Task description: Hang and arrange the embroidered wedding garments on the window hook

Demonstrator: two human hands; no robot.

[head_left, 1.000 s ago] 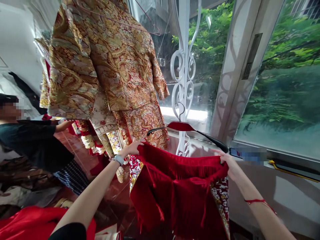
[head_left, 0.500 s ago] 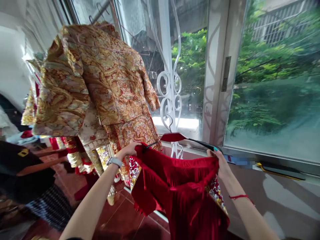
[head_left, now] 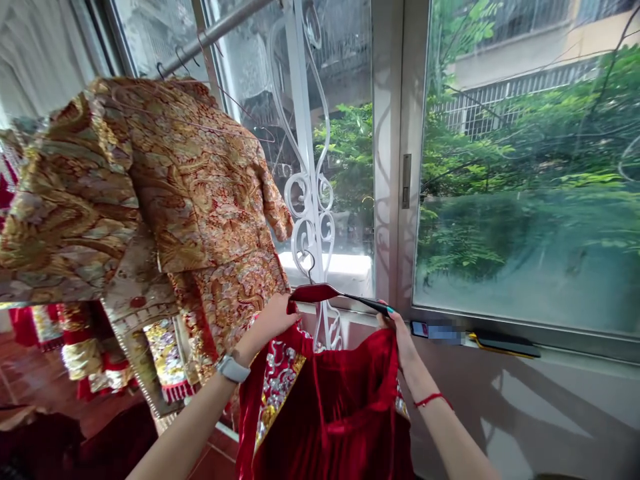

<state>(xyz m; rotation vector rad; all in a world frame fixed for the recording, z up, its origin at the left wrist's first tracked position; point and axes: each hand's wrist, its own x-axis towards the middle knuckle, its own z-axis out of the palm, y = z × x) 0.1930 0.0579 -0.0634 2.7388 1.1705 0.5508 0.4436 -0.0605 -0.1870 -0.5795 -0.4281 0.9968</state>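
A red velvet skirt (head_left: 350, 413) with sequined, gold-edged side panels hangs down in front of me. Closed around the left side of its waistband is my left hand (head_left: 274, 325), at the left part of a dark clothes hanger (head_left: 360, 300) with a red centre. My right hand (head_left: 404, 333) pinches the hanger's right end, a thumb with a teal nail on top, and holds the skirt's waistband there too. The hanger's hook points up, free of the rail. My left fingertips are partly hidden by cloth.
Gold brocade jackets (head_left: 210, 193) hang from a metal rail (head_left: 220, 33) on the left, with red and sequined garments below. A white scrolled metal stand (head_left: 310, 167) rises behind the hanger. A phone (head_left: 420, 329) and a black-and-yellow object (head_left: 505, 345) lie on the windowsill.
The view has swung right, and the person at left has left the picture. My left hand has moved in toward the hanger's red centre, and the skirt's left sequined panel now faces me more.
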